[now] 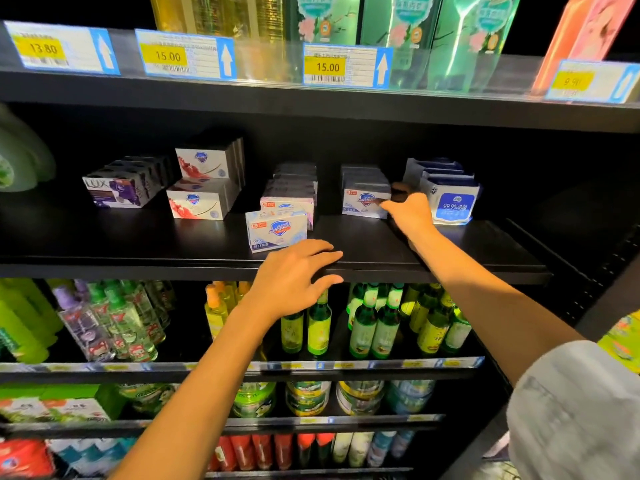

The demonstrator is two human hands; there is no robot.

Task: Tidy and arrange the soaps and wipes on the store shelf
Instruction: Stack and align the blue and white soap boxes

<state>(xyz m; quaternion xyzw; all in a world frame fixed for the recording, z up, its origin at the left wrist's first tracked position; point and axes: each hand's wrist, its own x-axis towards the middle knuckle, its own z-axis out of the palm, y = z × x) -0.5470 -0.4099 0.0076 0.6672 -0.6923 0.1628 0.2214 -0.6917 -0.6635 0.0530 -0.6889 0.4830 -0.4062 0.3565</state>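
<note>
On the black middle shelf [450, 258] stand rows of soap boxes. A white-blue Safeguard box [276, 231] sits alone near the front edge. My left hand [294, 275] rests with relaxed fingers on the shelf edge just below that box. My right hand [408, 213] reaches in and holds the front box of the right soap stack [363, 200], thumb behind it. Blue-white wipes packs [452, 199] stand right of that hand. Further left are a Safeguard row [289, 199], red-white Safeguard boxes [199, 199] stacked two high, and purple Lux boxes [117, 192].
The upper shelf carries yellow price tags [327, 67] and green refill pouches [408, 32]. Below are spray bottles [114, 320], green glass bottles [374, 323] and tins [308, 396]. A green pack [17, 157] sits at the far left. Bare shelf lies right of the wipes.
</note>
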